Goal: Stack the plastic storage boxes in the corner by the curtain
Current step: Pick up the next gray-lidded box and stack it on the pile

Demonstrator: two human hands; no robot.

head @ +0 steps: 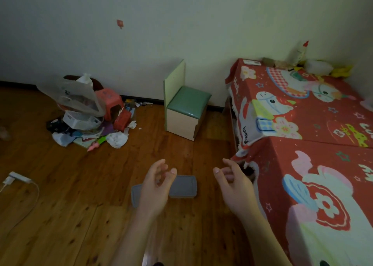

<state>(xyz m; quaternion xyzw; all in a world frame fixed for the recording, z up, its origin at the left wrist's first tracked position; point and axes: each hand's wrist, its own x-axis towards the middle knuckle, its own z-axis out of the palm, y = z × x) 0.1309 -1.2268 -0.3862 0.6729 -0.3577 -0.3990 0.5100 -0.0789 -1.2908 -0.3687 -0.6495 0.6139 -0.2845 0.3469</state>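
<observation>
One grey-lidded storage box (182, 187) flat on the wooden floor (70, 205), left hand (157, 182) above it, right hand (235, 187) just beside, both loosely curled, holding nothing, one small chair (186, 109) by the wall, one red-covered bed (312, 144) edging the right, clutter pile (86, 114) far left, bare floor between.

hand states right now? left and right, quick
Left hand: open, fingers loosely curled, holding nothing, above the flat grey plastic lid on the wooden floor.
Right hand: open, fingers relaxed, holding nothing.
</observation>
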